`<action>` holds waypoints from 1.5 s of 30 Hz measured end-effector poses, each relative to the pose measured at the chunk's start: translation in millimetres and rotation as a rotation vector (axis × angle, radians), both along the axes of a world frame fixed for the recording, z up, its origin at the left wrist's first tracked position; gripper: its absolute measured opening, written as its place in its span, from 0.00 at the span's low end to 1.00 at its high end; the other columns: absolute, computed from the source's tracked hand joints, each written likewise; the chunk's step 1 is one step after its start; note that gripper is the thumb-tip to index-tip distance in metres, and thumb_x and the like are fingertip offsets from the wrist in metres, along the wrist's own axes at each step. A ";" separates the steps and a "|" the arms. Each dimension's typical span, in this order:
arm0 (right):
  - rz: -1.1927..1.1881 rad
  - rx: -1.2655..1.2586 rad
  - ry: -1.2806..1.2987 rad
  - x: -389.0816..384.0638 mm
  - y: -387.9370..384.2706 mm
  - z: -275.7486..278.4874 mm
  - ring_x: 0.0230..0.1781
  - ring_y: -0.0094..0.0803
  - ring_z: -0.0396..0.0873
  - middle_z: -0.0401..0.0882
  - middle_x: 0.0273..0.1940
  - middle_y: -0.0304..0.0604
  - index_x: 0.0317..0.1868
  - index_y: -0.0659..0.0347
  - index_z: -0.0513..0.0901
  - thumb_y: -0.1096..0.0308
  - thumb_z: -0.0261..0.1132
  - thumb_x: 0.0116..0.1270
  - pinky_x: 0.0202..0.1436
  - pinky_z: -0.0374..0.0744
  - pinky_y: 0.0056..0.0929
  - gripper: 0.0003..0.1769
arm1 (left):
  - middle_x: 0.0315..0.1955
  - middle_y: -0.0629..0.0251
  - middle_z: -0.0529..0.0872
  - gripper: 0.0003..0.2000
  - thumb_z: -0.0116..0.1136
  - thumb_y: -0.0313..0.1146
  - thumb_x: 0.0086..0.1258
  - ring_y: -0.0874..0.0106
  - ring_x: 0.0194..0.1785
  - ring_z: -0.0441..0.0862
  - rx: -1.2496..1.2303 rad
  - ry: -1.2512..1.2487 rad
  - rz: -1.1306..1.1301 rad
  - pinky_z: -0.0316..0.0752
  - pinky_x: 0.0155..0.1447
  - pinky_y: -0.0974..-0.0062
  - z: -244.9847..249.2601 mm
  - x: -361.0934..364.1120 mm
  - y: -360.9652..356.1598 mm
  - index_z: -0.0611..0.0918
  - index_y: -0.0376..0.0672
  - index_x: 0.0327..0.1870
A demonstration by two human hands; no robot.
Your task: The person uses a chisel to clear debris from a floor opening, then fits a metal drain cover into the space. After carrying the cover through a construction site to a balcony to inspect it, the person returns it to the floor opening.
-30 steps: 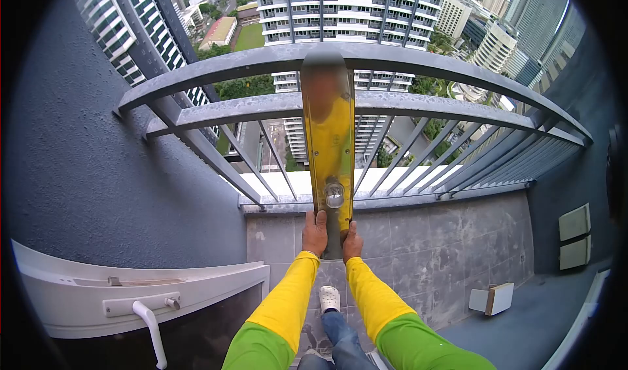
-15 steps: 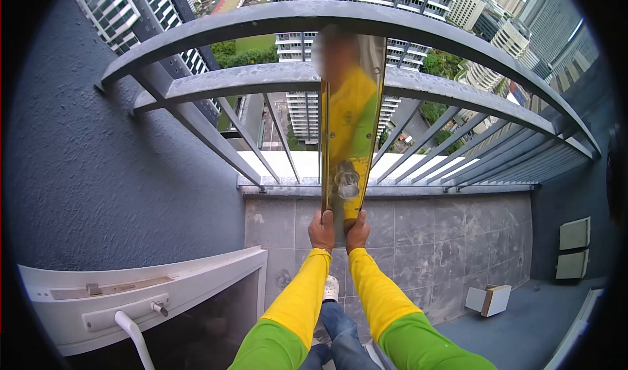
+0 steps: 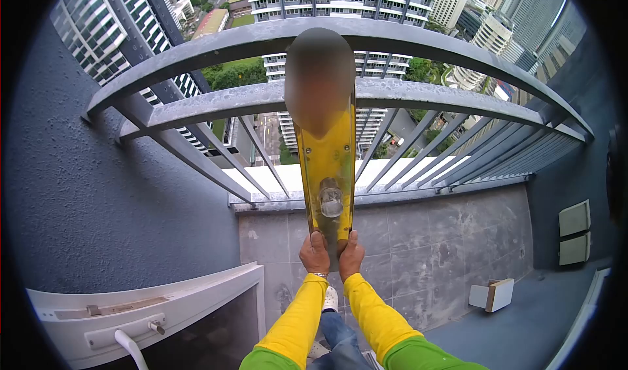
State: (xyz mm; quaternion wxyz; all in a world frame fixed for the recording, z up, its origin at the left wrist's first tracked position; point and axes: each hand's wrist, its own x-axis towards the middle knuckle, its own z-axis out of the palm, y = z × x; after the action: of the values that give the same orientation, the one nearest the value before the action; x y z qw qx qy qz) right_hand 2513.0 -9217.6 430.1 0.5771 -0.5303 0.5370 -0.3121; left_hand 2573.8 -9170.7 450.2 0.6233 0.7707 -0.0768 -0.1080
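Note:
A long shiny metal plate (image 3: 330, 167) stands upright in front of me, mirror-like, reflecting yellow sleeves; its top part is blurred. A round fitting (image 3: 331, 203) sits near its lower end. My left hand (image 3: 314, 252) grips the plate's bottom edge from the left and my right hand (image 3: 352, 252) grips it from the right, thumbs up against it. Both arms wear yellow and green sleeves. The plate's top reaches the height of the grey balcony railing (image 3: 418, 98) behind it.
A rough grey wall (image 3: 98, 206) stands at left, with a white window frame (image 3: 144, 304) and its handle (image 3: 127, 344) at lower left. A small open box (image 3: 492, 295) lies on the balcony floor at right. Two vent covers (image 3: 574, 231) hang on the right wall. High-rise buildings lie far below.
The plate has tilted and turned so its reflection changed, and it now leans slightly left at the top. My view shifted a little; both hands kept their grip at the bottom.

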 end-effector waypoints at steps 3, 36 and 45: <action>-0.037 0.024 -0.043 7.2 -7.0 12.1 0.17 0.22 0.63 0.65 0.14 0.32 0.16 0.59 0.72 0.31 0.45 0.72 0.21 0.59 0.28 0.40 | 0.18 0.65 0.76 0.32 0.37 0.61 0.76 0.71 0.23 0.73 0.062 -0.043 -0.042 0.67 0.30 0.70 22.3 7.6 -5.7 0.78 0.39 0.26; 0.038 -0.127 0.086 22.0 -28.2 -20.5 0.25 0.57 0.78 0.77 0.20 0.58 0.22 0.67 0.80 0.39 0.41 0.75 0.32 0.70 0.49 0.41 | 0.18 0.52 0.79 0.30 0.39 0.58 0.75 0.46 0.24 0.78 0.069 -0.309 0.075 0.70 0.29 0.54 -6.2 23.3 -33.4 0.78 0.41 0.23; -0.001 -0.167 0.062 22.3 -25.4 -18.9 0.16 0.32 0.71 0.70 0.12 0.40 0.17 0.64 0.74 0.36 0.39 0.75 0.24 0.68 0.35 0.42 | 0.24 0.54 0.82 0.28 0.36 0.53 0.78 0.50 0.28 0.80 0.123 -0.234 0.025 0.71 0.33 0.58 -6.5 21.0 -27.7 0.78 0.39 0.27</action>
State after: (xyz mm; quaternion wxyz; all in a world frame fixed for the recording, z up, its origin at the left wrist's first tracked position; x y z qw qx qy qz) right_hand 2535.3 -9243.0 411.2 0.5137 -0.5857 0.5268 -0.3398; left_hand 2594.8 -9198.4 443.7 0.5630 0.8156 -0.1326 -0.0144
